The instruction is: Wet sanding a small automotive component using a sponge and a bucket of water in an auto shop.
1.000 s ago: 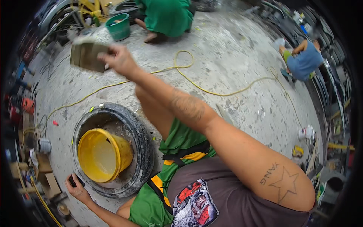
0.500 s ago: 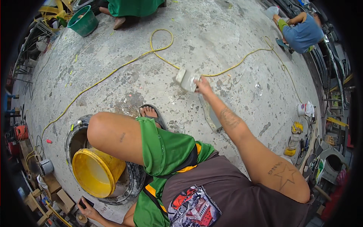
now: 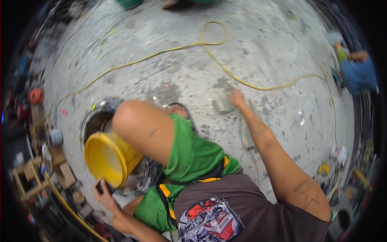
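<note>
A: What has just changed?
B: The grey rectangular block point(image 3: 223, 105), previously raised in the right hand point(image 3: 237, 98), now appears down on the grey concrete floor point(image 3: 286, 117), which probably bears its weight
A: Grip state?
B: Right: beside the block; blur prevents telling whether clamped or apart. Left hand point(image 3: 105, 193): clamped on a small black rectangular object point(image 3: 99, 186)
A: Counts?
B: One block, one black object, one round yellow plastic bucket point(image 3: 128, 159), one black rubber tyre point(image 3: 152, 174)

The head-worn fisheye looks steeply down from close above the wearer's printed T-shirt point(image 3: 256, 201) at lower centre, across concrete floor point(image 3: 262, 48) filling the upper frame
</note>
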A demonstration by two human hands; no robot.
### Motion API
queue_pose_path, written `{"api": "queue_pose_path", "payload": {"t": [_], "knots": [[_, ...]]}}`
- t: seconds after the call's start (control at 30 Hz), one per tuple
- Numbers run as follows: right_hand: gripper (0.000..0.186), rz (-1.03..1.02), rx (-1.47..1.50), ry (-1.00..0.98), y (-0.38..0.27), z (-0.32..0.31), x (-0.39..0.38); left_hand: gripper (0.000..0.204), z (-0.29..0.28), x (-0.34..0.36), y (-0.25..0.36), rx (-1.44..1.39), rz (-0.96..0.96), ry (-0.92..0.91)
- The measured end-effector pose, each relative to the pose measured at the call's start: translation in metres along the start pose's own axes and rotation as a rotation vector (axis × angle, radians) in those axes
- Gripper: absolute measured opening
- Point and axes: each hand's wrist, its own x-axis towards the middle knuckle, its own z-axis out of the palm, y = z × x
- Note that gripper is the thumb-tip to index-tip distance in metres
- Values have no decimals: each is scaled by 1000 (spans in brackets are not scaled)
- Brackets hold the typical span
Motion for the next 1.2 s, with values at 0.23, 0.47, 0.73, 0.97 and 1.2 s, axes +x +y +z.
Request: {"api": "queue_pose_path", "payload": {"t": [0.23,0.47,0.73,0.97,1.2], "knots": [[34,-272,886,116,-233,-127,-57,36,83,-83,36,-614,-545,-54],[32,-864,898,-469,-436,-178,-248,29,100,-105,42,-1345,-751,17],[85,-786,387,-865,-449,-9,-315,29,69,-115,49,-624,-352,58],[53,-359,850,-1268,-439,12,-314,33,56,-117,21,-872,-441,87],[27,-515,466,-1085,-452,14,-324,34,59,-128,14,-786,-428,87]]}}
